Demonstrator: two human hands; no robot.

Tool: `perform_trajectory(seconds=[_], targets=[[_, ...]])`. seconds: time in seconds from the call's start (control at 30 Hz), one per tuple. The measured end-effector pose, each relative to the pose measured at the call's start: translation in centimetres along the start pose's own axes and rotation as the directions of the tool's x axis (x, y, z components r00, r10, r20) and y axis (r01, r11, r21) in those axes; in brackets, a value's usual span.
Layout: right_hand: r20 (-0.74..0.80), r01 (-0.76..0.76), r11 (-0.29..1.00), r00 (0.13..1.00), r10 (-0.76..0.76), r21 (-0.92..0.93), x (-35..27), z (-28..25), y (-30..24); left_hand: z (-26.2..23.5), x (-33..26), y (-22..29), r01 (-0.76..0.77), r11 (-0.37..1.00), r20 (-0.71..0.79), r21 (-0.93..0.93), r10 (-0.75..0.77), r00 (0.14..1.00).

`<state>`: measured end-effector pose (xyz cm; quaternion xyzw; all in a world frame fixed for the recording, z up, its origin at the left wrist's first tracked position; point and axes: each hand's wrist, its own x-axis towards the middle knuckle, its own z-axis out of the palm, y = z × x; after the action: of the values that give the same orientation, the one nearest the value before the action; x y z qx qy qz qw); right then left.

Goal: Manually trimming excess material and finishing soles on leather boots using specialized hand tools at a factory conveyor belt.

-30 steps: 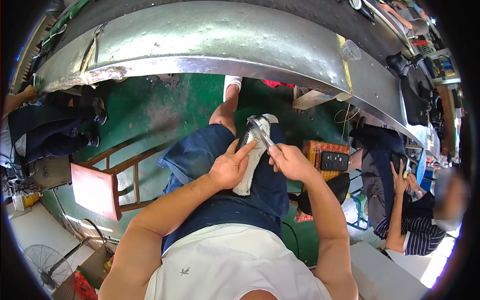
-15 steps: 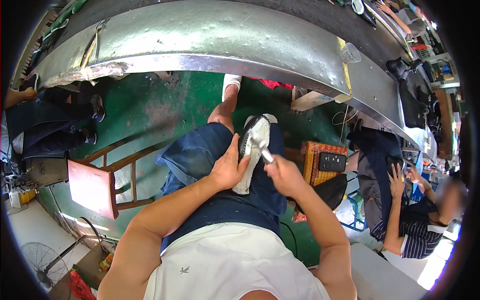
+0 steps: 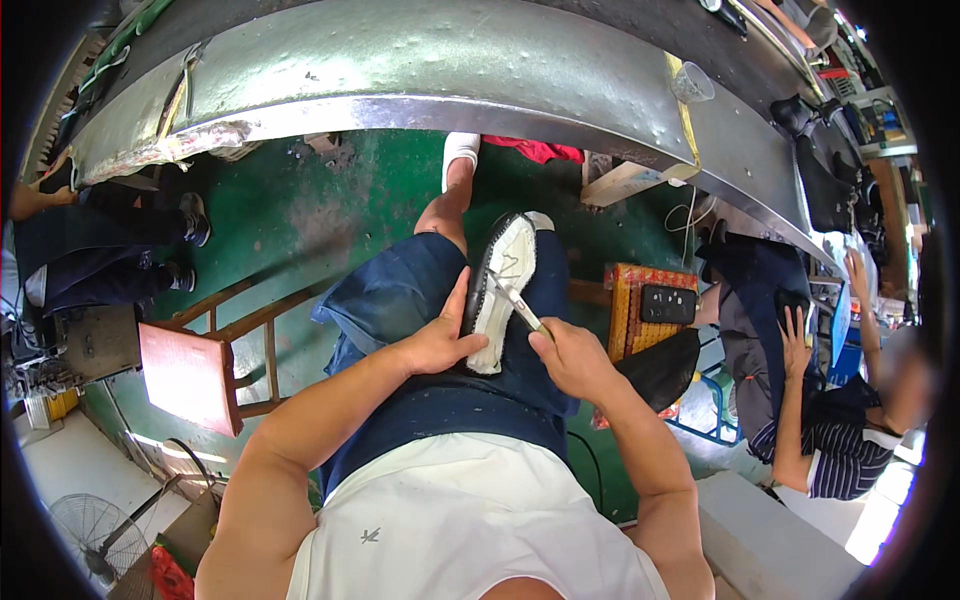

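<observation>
A shoe rests sole side up on my lap, its toe pointing away from me. Its underside is white and its rim dark. My left hand holds it from the left, fingers stretched along the side and thumb over the heel part. In my right hand, fingers are wrapped round the handle of a silver hammer. The hammer's far end is over the middle of the white underside; whether it touches cannot be made out.
A metal-faced workbench runs across in front, a clear plastic cup at its edge. A wooden stool stands left. A black phone lies on a beaded seat at right. Co-workers sit right and far left; a fan is lower left.
The hammer has swung toward me and lower on the shoe, with its tip further left. My left hand and the shoe's heel have shifted slightly. The co-worker at right has raised one hand.
</observation>
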<state>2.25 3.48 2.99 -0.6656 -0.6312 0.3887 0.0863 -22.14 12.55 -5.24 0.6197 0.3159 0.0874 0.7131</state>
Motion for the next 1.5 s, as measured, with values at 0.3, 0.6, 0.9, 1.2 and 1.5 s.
perform_trajectory(seconds=[0.3, 0.6, 0.9, 1.2, 1.5], targets=[[0.005, -0.073, 0.867, 0.997, 0.081, 0.492, -2.0, 3.8, 3.2, -1.0, 3.5, 2.7, 0.072, 0.996, -0.226, -0.052, -0.081, 0.971], [0.015, -0.136, 0.504, 0.972, 0.236, 0.853, -2.4, 7.3, 8.1, -3.9, 2.5, 11.5, -0.313, 0.488, -0.286, -0.815, 0.13, 0.949], [-0.06, -0.167, 0.892, 0.976, 0.21, 0.42, -0.9, 3.6, 3.9, -9.6, 5.2, 17.7, -0.153, 0.411, -0.09, -0.899, 0.168, 0.982], [-0.279, -0.059, 0.968, 0.952, 0.128, 0.242, 0.9, -3.3, 0.2, -11.0, 6.7, 21.8, -0.177, 0.239, -0.171, -0.955, 0.044, 0.984], [-0.679, 0.085, 0.954, 0.685, -0.265, -0.286, 8.4, -15.1, -1.4, -17.1, 11.0, 19.6, -0.401, 0.812, -0.631, 0.425, 0.583, 0.512]])
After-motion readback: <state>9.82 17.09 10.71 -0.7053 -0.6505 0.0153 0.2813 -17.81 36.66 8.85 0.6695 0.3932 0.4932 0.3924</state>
